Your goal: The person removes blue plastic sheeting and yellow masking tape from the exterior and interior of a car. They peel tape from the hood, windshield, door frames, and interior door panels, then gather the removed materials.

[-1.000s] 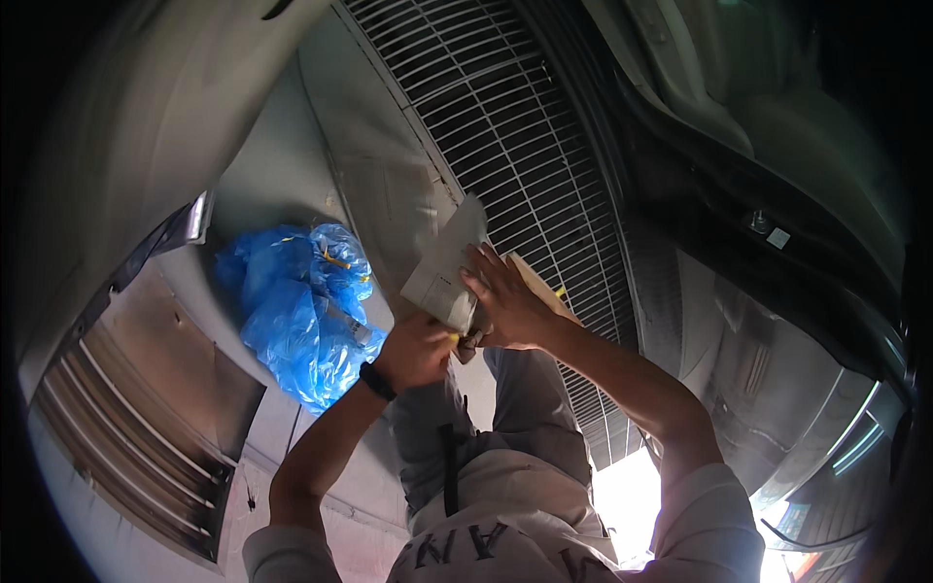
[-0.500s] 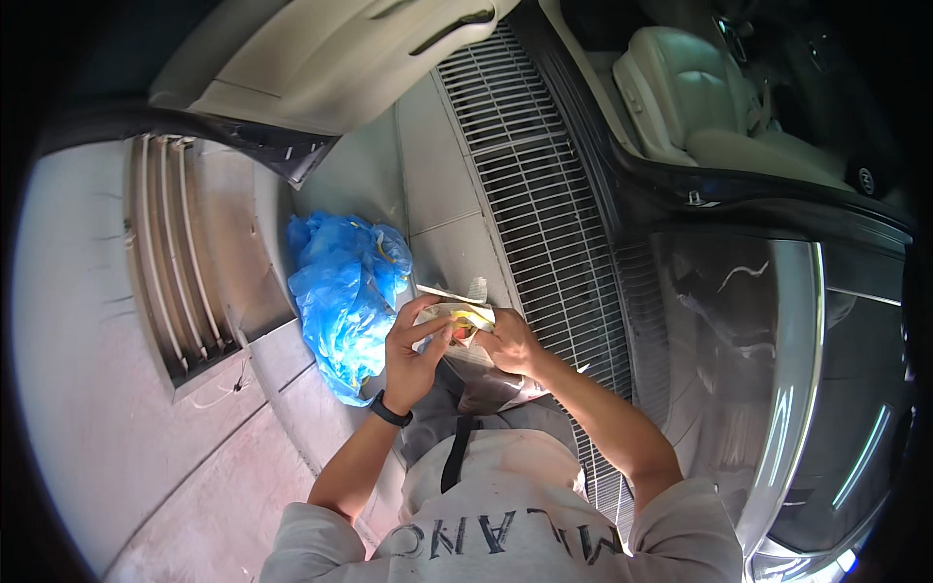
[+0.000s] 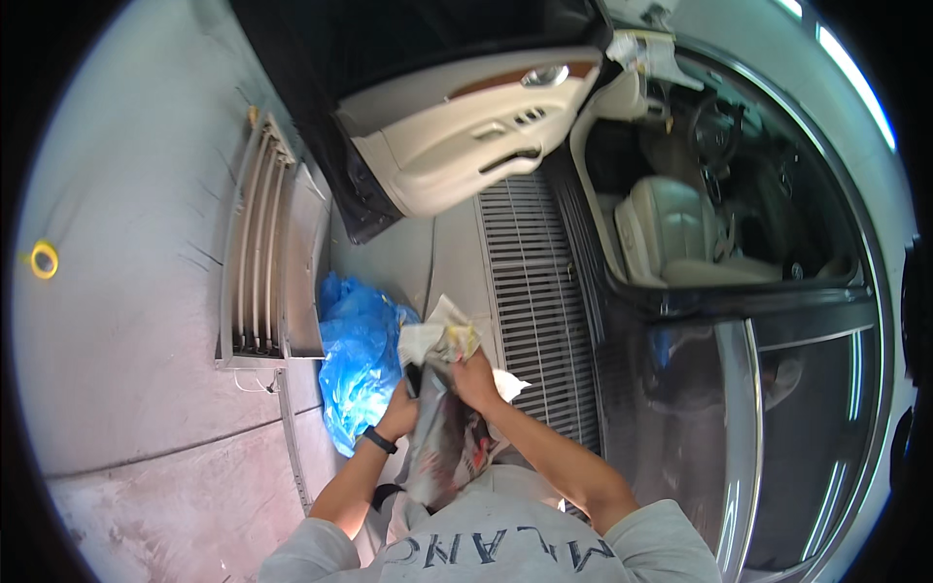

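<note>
A creased sheet of newspaper [image 3: 442, 340] with pale and yellow patches stands up in front of my body. My right hand [image 3: 473, 381] is closed on its lower right part. On the other side, my left hand [image 3: 398, 413] grips the left edge, its fingers partly hidden and blurred; a small dark shape shows above them. From between the hands a grey and red printed sheet [image 3: 445, 442] hangs toward my shirt; whether it joins the newspaper I cannot tell. A blue plastic bag [image 3: 360, 355] lies crumpled just left of my left hand.
To the right stands a dark car [image 3: 671, 389] with its cream-lined door [image 3: 466, 126] swung open ahead of me. A floor grate [image 3: 539, 291] runs alongside it. At left are a slatted wall vent [image 3: 258, 253] and a yellow tape roll [image 3: 44, 259].
My view has lifted and shows more of the car and wall. The small folded paper with yellow and red in it is spread taller, and my left hand has dropped lower beside the grey sheet.
</note>
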`<state>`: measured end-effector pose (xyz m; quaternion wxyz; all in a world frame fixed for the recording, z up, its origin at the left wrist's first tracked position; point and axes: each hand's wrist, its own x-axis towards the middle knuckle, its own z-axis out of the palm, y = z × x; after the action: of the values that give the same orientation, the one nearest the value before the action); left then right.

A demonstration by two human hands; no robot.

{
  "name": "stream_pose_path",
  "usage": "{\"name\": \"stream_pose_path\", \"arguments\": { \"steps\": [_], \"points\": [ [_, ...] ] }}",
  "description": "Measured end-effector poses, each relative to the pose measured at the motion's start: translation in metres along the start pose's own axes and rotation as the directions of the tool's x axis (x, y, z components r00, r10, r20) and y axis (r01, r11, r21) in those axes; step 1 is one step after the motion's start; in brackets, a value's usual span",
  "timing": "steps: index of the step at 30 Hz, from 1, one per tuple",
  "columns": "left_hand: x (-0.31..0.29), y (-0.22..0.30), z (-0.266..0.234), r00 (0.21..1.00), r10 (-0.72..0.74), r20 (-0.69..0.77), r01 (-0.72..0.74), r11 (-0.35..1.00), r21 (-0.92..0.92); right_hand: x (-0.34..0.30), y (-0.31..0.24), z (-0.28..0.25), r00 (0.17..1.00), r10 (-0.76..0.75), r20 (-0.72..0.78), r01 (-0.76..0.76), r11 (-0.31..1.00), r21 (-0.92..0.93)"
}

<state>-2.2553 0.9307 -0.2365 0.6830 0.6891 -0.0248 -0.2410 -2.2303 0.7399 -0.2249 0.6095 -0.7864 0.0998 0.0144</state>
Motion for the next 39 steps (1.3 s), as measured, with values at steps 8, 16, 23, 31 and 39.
{"name": "stream_pose_path", "arguments": {
  "steps": [8, 16, 23, 31, 39],
  "points": [
    [-0.090, -0.129, -0.131, 0.897, -0.034, -0.441, 0.382, 0.564, 0.732, 0.099, -0.120, -0.016, 0.737, -0.276, 0.618, 0.637, 0.589, -0.497],
    [-0.157, -0.211, -0.146, 0.640, -0.418, -0.645, 0.763, 0.247, 0.597, 0.254, -0.490, 0.019, -0.026, -0.989, 0.146, 0.742, -0.117, -0.660],
    [-0.136, -0.231, -0.136, 0.694, -0.159, -0.702, 0.681, 0.462, 0.568, 0.270, -0.542, 0.042, 0.397, -0.904, 0.157, 0.661, 0.163, -0.732],
    [0.017, -0.019, -0.101, 0.682, 0.600, -0.419, -0.107, 0.648, 0.754, 0.259, -0.527, 0.013, 0.152, -0.984, 0.090, 0.710, 0.045, -0.703],
    [0.125, 0.382, -0.102, 0.124, 0.992, 0.001, -0.121, 0.014, 0.993, 0.268, -0.445, -0.150, -0.099, -0.948, 0.302, 0.892, -0.219, -0.396]
  ]
}}
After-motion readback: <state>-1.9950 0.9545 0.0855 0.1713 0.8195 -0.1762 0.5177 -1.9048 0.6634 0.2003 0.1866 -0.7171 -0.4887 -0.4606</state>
